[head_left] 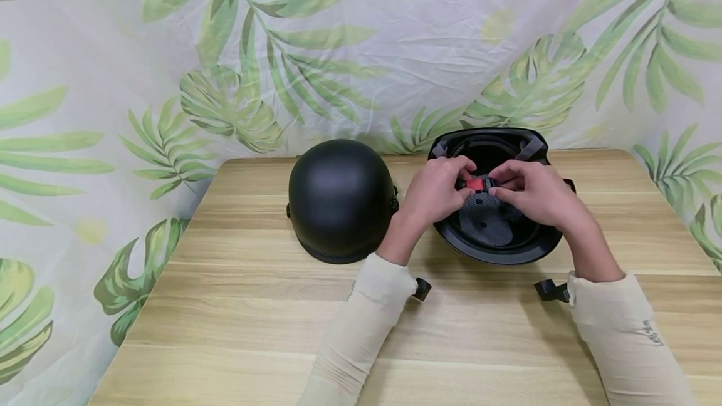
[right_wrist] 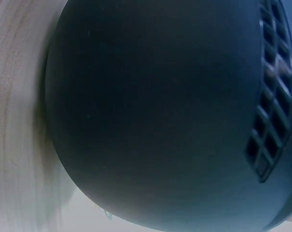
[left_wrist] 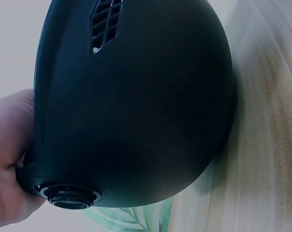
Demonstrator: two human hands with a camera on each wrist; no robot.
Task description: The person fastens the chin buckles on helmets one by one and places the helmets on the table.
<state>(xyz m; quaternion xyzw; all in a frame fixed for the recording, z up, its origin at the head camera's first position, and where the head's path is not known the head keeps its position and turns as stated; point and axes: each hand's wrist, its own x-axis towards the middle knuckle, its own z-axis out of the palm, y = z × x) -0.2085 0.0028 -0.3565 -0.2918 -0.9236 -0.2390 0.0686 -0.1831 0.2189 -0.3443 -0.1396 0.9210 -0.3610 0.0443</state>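
An upturned black helmet (head_left: 496,254) lies on the table with its inside facing up. Above its opening, both hands pinch a red and black strap buckle (head_left: 477,185). My left hand (head_left: 437,190) grips the red end between thumb and fingers, and my right hand (head_left: 536,190) grips the black end. Whether the two ends are locked together cannot be seen. In the left wrist view, the helmet's shell (left_wrist: 146,106) fills most of the picture, with the left hand (left_wrist: 8,159) at its rim. The right wrist view shows mainly the shell (right_wrist: 160,111) and a slotted vent (right_wrist: 273,101).
A second black helmet (head_left: 341,202) stands dome up on the wooden table (head_left: 254,318), left of the left hand. Black wrist mounts (head_left: 551,291) protrude from the sleeves. A leaf-patterned cloth (head_left: 338,49) hangs behind the table.
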